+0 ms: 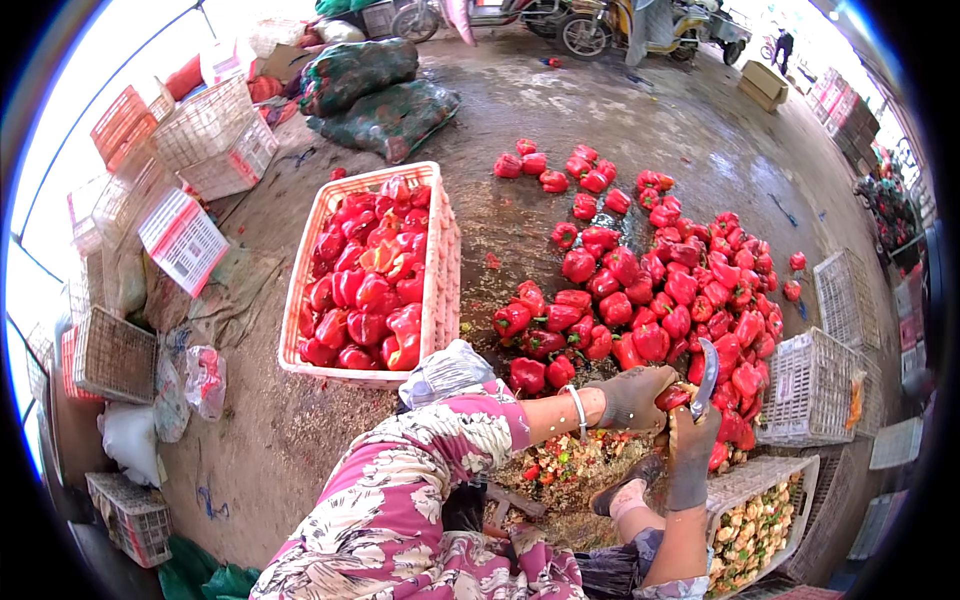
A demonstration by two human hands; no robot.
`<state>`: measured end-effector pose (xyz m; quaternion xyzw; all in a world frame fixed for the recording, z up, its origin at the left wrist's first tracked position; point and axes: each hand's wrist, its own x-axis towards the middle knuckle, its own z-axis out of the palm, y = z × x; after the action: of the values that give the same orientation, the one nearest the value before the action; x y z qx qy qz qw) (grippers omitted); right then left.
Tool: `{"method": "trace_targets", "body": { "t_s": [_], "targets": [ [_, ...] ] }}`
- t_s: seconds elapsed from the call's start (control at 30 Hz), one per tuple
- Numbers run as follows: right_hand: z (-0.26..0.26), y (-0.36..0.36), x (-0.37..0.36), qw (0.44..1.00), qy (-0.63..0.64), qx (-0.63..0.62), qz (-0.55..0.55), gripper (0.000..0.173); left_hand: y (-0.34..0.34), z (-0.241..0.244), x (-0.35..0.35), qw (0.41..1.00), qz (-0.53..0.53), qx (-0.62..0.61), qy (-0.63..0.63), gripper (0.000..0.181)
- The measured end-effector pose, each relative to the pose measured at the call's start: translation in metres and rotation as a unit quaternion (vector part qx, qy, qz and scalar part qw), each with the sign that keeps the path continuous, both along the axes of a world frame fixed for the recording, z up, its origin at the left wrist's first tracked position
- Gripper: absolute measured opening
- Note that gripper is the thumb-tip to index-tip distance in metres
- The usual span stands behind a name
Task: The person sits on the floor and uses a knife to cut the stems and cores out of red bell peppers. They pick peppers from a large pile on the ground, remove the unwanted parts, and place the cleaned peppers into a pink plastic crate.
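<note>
My left hand point(636, 397), in a dirty work glove, grips a red bell pepper point(673, 397). My gloved right hand point(688, 446) is closed on a knife with a short curved blade point(706, 375), its tip pointing up. Blade and pepper are close together; whether they touch is hard to tell. Just beyond both hands spreads a large pile of red bell peppers point(679, 289) on the ground. Pinkish plastic crate point(444, 300), to the left of the pile, is filled with red peppers point(367, 289), several showing openings or orange insides.
Beside my right forearm stands a crate point(806, 480) of pale pepper cores. Scraps point(585, 457) litter the ground near my shoe point(634, 484). White crates point(806, 390) edge the right side. Full green mesh sacks point(386, 120) lie behind; stacked crates point(217, 139) line the left.
</note>
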<state>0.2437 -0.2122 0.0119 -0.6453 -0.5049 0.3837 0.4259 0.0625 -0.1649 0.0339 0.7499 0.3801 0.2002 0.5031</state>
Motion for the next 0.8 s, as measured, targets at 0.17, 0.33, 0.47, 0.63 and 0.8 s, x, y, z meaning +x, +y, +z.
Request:
{"method": "trace_targets", "body": {
  "t_s": [0.17,0.33,0.47,0.63,0.8],
  "targets": [
    [0.050,0.004,-0.034,0.989,0.111,-0.026,0.091,0.024,0.015,-0.002,-0.034,0.994,-0.001,0.097,-0.041,0.055],
    [0.075,0.008,-0.052,0.981,0.148,0.014,0.126,0.023,0.008,0.040,-0.122,0.991,0.110,0.048,-0.052,0.050],
    [0.061,0.014,-0.041,0.986,0.142,0.060,0.070,0.023,-0.011,0.018,-0.234,0.932,0.355,0.070,-0.029,0.047],
    [0.053,0.013,-0.035,0.987,0.161,-0.014,-0.006,0.025,-0.078,-0.027,-0.328,0.777,0.499,0.269,0.273,0.064],
    [0.035,0.022,-0.041,0.991,0.131,-0.001,0.005,0.024,-0.142,-0.109,-0.370,0.856,0.322,0.068,0.399,0.076]
  ]
}}
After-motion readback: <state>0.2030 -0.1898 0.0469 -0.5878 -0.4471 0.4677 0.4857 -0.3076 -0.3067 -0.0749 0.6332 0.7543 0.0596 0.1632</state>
